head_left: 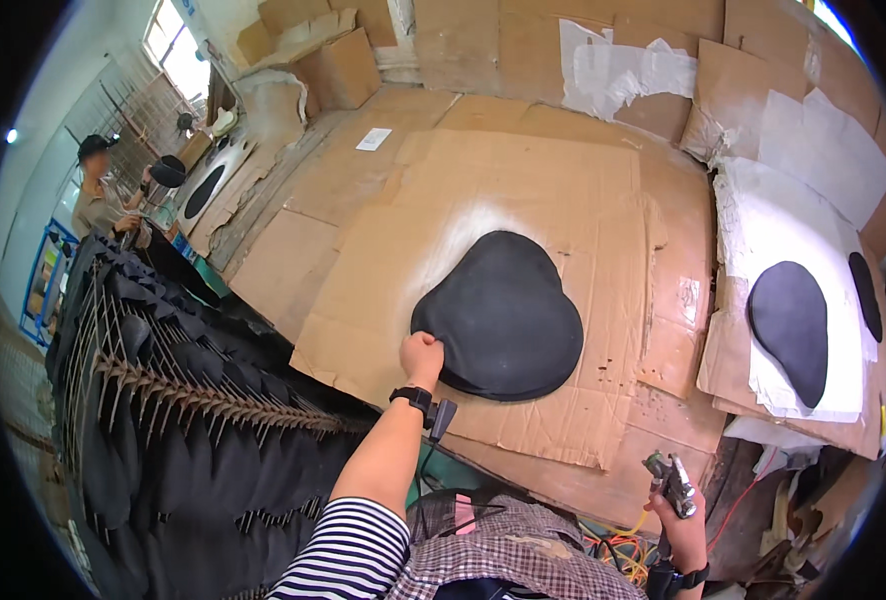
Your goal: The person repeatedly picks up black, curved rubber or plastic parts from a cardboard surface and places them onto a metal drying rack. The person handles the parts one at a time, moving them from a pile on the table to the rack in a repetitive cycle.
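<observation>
A matte black, rounded seat-shaped piece [503, 320] lies on a cardboard sheet in front of me, narrower at its far end and broad with two lobes nearer me. My left hand [423, 360] is closed at its left edge, fingers pinched on the rim. To the lower right, off the front of the cardboard, my right hand [681, 515] is wrapped around a metal spray gun [672, 482]. The gun is well apart from the black piece. A pale, whitish haze marks the cardboard along the piece's far left side.
On the left stands a rack [203, 395] hung with many black, leaf-shaped pieces. At right, black pieces [789, 330] rest on white paper [763, 375]. Cardboard panels [498, 50] line the back. Hoses [618, 555] tangle below the table edge. A person [98, 185] in a cap works at far left.
</observation>
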A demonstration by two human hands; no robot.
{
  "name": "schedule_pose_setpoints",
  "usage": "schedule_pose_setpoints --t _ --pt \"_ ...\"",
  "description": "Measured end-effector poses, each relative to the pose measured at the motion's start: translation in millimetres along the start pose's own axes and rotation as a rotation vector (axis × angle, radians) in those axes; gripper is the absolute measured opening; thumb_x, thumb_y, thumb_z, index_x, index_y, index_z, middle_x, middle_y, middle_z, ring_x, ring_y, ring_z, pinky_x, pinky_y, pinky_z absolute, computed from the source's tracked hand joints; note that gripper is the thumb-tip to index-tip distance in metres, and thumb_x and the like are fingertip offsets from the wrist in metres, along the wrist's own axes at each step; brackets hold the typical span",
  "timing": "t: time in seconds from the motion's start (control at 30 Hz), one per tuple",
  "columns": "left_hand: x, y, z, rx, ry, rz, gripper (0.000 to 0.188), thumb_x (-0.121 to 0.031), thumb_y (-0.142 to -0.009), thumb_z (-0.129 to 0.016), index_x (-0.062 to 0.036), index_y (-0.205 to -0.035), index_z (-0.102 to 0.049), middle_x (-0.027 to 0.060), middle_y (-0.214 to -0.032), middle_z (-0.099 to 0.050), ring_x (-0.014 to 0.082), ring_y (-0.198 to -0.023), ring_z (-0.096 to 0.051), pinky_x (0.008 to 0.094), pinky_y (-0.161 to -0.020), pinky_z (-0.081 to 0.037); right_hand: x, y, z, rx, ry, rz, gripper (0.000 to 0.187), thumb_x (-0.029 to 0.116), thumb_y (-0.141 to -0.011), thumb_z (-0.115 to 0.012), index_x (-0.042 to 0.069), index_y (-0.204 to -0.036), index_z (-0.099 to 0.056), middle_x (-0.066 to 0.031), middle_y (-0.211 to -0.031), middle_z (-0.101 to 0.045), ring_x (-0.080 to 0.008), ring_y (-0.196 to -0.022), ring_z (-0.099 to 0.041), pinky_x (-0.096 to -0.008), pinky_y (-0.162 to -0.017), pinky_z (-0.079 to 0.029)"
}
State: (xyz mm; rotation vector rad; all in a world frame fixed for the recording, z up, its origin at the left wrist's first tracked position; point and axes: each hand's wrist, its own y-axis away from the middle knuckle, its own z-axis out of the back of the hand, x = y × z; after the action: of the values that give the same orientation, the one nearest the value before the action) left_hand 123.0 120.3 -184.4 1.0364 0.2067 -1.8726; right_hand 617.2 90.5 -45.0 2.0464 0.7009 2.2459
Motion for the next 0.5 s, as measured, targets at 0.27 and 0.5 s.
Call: schedule_pose_setpoints --t 0.27,0.5 --pt "-144 29 110 0.554 1.556 0.018 0.018 -0.008 -0.08 -0.057 -0.0012 -0.097 -0.058 0.01 -0.099 -0.062 0.0278 -0.094 -0.058 0.0458 -0.088 -0.048 9 -32 -40 0.17 0.012 0.017 0.047 -0.004 -0.08 -0.064 0.002 -0.124 -0.05 -0.0037 -0.094 -0.058 -0.0126 -0.081 -0.057 -0.0296 -0.07 -0.055" --pt "-194 75 250 0.446 1.763 -0.332 0.006 -0.007 -0.081 -0.055 -0.0022 -0.084 -0.056 0.0128 -0.089 -0.061 0.0297 -0.088 -0.059 0.0499 -0.089 -0.047 47 -36 -101 0.394 0.208 0.066 0.03 0.016 -0.088 -0.063 0.005 -0.115 -0.058 -0.0018 -0.097 -0.059 -0.0102 -0.078 -0.055 -0.025 -0.061 -0.046"
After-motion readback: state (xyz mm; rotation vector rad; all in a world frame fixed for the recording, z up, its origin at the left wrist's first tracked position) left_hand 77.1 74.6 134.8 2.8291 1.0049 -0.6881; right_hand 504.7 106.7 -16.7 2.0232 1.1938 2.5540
